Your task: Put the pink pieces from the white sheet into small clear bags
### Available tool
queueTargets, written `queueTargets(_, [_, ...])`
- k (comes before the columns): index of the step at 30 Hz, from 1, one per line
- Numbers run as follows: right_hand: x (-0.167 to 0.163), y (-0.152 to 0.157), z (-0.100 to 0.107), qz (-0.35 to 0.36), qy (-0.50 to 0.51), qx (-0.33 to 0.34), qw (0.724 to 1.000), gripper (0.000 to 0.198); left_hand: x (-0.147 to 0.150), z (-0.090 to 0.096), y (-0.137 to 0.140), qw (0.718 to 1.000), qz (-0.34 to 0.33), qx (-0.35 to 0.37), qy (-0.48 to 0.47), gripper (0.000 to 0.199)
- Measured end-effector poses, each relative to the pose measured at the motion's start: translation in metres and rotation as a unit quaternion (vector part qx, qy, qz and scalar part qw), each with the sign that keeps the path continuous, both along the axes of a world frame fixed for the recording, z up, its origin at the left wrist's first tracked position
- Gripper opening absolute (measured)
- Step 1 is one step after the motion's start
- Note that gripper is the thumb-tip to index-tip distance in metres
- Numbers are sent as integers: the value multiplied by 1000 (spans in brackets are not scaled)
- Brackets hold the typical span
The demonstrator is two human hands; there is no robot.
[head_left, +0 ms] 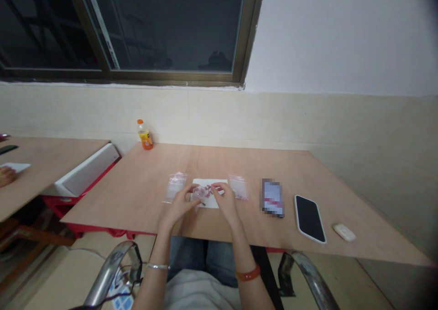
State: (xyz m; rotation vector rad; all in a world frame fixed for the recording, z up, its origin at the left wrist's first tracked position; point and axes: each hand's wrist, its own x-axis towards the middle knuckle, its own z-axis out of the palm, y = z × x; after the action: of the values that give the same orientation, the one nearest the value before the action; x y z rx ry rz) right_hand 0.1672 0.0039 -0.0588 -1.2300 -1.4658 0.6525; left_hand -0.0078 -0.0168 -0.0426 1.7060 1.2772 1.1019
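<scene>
My left hand [183, 204] is curled over the left side of a white sheet of paper [215, 203]. Thumb and fingers close around a small, clear, rounded piece of plastic [198, 192]. From the right, my right hand [224, 197] pinches at a cluster of small pink-purple pieces [207, 191], whose exact kind is too small to make out. Both hands nearly meet above the paper. One clear zip bag [175, 186] lies left of the sheet. Another zip bag [238, 187], with some pink in it, lies to the right.
A phone with a blurred-out screen [273, 198], a dark-screened white-edged device [310, 218] and a small white case [344, 232] lie on the right of the wooden table [219, 161]. An orange drink bottle [145, 135] stands at the back left. Another person's hand [7, 176] shows far left.
</scene>
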Motion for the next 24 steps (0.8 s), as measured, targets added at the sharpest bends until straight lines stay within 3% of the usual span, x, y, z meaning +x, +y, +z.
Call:
queueTargets(8, [-18,3,-46,72,-75,-86,991,17,1,5,-2,1000,11,11,5,41])
queueTargets(16, [-33,-1,-54,120,-75,-81,987,29,0,4,-2,1000,21,4,0,43])
queueTargets(19, [-30,0,-58,109,-72,-85,988,23,0,3,-1,1000,24,6,-5,44])
queueTargets(24, [-15,5,-65,29,-67,-95,993,19,0,2,0,1000,22,3,-5,43])
